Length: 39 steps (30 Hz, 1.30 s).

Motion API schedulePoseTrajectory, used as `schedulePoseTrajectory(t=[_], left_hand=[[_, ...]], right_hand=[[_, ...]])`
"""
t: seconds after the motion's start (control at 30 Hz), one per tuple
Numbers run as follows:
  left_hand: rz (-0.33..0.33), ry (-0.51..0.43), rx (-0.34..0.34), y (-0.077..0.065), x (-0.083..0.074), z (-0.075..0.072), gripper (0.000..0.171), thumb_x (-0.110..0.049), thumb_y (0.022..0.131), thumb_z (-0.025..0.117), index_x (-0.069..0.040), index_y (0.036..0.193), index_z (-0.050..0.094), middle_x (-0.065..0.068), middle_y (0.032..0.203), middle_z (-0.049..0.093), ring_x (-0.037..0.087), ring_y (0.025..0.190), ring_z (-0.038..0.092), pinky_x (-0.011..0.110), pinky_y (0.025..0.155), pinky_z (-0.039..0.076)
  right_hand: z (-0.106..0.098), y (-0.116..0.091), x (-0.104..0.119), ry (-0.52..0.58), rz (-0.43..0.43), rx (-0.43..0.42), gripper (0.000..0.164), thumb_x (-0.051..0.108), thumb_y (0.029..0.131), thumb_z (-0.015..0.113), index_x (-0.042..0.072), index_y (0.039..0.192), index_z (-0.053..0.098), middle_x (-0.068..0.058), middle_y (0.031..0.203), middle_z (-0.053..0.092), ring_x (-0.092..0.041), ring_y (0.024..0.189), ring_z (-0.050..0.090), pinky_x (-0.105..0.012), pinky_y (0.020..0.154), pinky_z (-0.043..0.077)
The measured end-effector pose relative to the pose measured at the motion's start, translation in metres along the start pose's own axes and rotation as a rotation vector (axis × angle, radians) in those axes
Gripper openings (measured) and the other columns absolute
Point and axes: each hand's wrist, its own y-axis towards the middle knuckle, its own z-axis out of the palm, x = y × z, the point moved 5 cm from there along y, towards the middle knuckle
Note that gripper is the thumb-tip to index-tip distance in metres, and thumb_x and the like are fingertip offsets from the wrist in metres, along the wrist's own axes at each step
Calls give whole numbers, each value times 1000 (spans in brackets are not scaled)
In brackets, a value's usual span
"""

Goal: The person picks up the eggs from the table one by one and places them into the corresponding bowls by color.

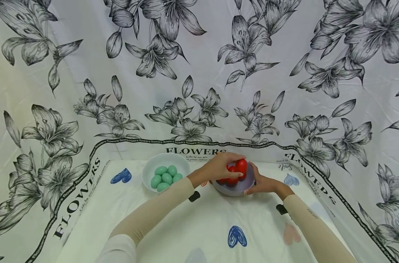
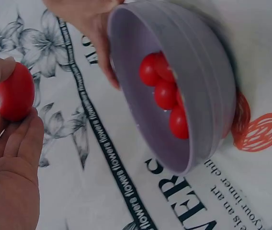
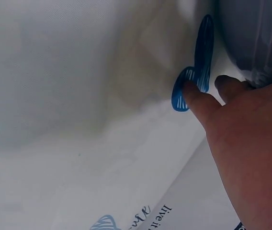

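My left hand (image 1: 215, 168) pinches a smooth red egg (image 1: 241, 166) between thumb and fingers, above the purple bowl. In the left wrist view the same red egg (image 2: 15, 92) shows whole, held apart from the bowl. Several more red eggs (image 2: 165, 94) lie inside the purple bowl (image 2: 208, 81). At the bowl's right side, my right hand (image 1: 264, 183) grips the wall, thumb in front and fingers toward the back rim. The right wrist view shows this hand (image 3: 251, 139) against the bowl's outer side (image 3: 255, 38), its fingers partly hidden.
To the left of the purple bowl stands a white bowl (image 1: 147, 165) with several green eggs (image 1: 167, 178). A white cloth with printed hearts (image 1: 237, 236) covers the table. Behind it hangs a flower-printed curtain (image 1: 199, 84). A dark strap (image 1: 194, 196) shows by the left forearm.
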Motion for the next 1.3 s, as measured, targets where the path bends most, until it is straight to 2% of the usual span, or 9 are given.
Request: schedulePoseTrajectory(t=[0.13,0.33,0.47,0.57,0.67,0.87,1.0,1.1,1.3], left_hand=[[-3,86,81,10,11,20,67,-35,97,80,-13,155,56,0,151,62,12,134,60,25,103,53],[-5,294,290,19,20,50,64,-29,97,80,-12,154,56,1,149,62,12,128,61,24,102,51],[62,537,413,20,24,67,56,-31,97,81,-18,148,61,-4,140,67,12,123,63,25,101,52],[123,725,463,18,27,78,48,-37,97,79,-22,141,65,-9,131,71,10,118,67,24,97,53],[146,830,489,18,28,84,39,-36,99,78,-25,135,67,-11,124,72,8,110,68,23,92,56],[92,839,514,20,27,93,23,-19,102,73,-28,123,74,-12,118,73,5,99,68,22,86,56],[45,851,523,19,28,100,11,-22,105,67,-28,113,73,-12,107,74,3,89,65,21,79,56],[34,876,520,17,27,105,10,-24,107,65,-27,111,74,-12,104,73,4,84,67,22,75,59],[40,1005,476,14,29,113,15,-26,108,65,-29,116,78,-13,104,75,7,83,73,26,72,63]], right_hand=[[2,-1,-2,1,10,6,140,42,86,88,19,164,-27,-25,173,-4,-48,158,13,-67,124,21],[3,-2,1,19,-10,2,141,41,86,89,21,164,-27,-23,175,-4,-45,160,10,-65,125,20],[5,-1,2,18,-27,0,142,40,85,90,26,164,-28,-21,175,-5,-41,160,12,-62,125,23],[8,2,3,19,-39,6,142,40,85,90,28,164,-28,-19,176,-5,-39,161,13,-61,124,24],[9,3,8,32,-56,9,142,39,85,90,24,164,-27,-19,176,-6,-40,161,11,-62,125,23],[11,3,16,46,-63,9,144,40,83,92,20,165,-25,-21,175,-9,-44,161,8,-66,124,22],[13,6,15,41,-47,7,144,42,82,92,23,165,-25,-20,175,-10,-44,161,6,-67,124,22],[15,8,14,35,-45,3,144,41,83,92,22,165,-24,-19,175,-10,-43,161,6,-66,124,21],[16,13,16,27,-55,2,144,38,82,93,15,165,-23,-20,175,-8,-44,161,9,-66,124,21]])
